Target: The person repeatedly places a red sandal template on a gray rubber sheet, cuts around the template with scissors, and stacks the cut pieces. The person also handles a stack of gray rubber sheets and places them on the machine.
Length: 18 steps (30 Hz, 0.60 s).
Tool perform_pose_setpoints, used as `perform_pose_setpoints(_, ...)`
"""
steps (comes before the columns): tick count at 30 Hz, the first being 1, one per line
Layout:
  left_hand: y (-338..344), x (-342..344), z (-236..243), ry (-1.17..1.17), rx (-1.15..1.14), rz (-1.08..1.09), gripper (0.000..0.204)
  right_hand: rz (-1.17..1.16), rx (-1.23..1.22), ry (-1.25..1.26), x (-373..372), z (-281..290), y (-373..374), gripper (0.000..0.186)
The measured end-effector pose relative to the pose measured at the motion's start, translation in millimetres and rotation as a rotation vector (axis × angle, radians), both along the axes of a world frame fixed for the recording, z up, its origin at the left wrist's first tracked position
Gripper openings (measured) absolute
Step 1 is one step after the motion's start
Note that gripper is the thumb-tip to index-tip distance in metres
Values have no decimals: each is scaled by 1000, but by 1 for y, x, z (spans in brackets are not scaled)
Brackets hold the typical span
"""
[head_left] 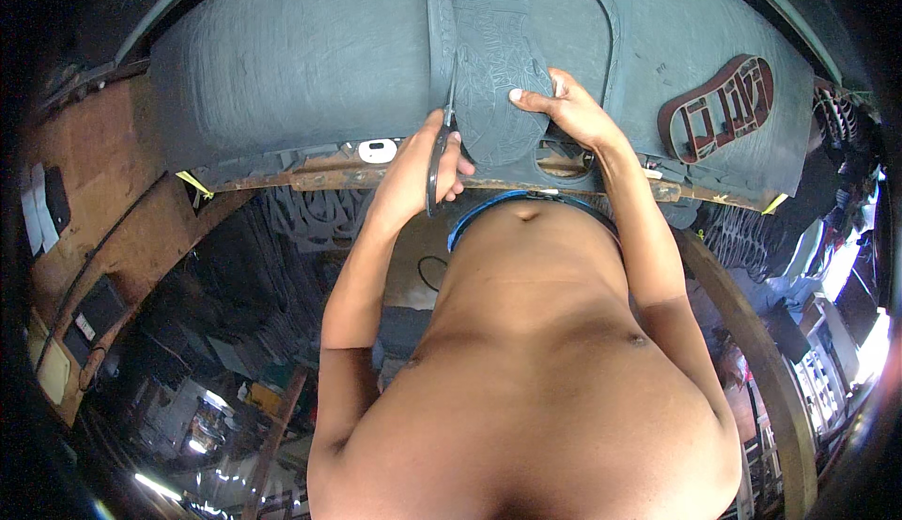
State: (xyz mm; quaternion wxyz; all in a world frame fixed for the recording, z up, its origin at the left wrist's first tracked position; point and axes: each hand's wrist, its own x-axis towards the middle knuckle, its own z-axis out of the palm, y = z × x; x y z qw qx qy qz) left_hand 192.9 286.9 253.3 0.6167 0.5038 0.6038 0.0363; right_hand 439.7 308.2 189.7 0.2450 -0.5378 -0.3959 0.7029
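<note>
My left hand (413, 174) is closed around the black handles of a pair of scissors (434, 168). The blades point away from me, along the left edge of a dark grey sheet piece (498, 55) with an embossed shoe-sole pattern. My right hand (575, 116) pinches the right side of this piece, thumb on top and the other fingers mostly hidden beneath. A strip with sole-shaped cut-outs (614, 31) borders the patterned piece on the right.
A wide grey sheet (301, 78) covers the work table. On its right lies a brown sole-shaped cutting die (669, 130). A white oval object (378, 151) sits by the near edge. Dark cut-out scraps (315, 215) hang below, and a wooden board (103, 191) stands at left.
</note>
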Motion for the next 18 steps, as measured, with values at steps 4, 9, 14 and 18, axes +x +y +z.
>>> perform_pose_setpoints(4, 4, 3, 12, 42, 62, 73, 53, -30, -10, 30, -1, 14, -3, 40)
perform_pose_setpoints(9, 21, -13, 24, 28, 158, 145, 53, -143, 23, 194, -2, 16, -15, 38)
perform_pose_setpoints(14, 23, -26, 15, 342, 364, 180, 56, -327, -30, 295, 14, 34, -40, 45)
perform_pose_setpoints(18, 29, -43, 1, 655, 590, 127, 50, -433, 39, 365, 24, 51, -55, 47)
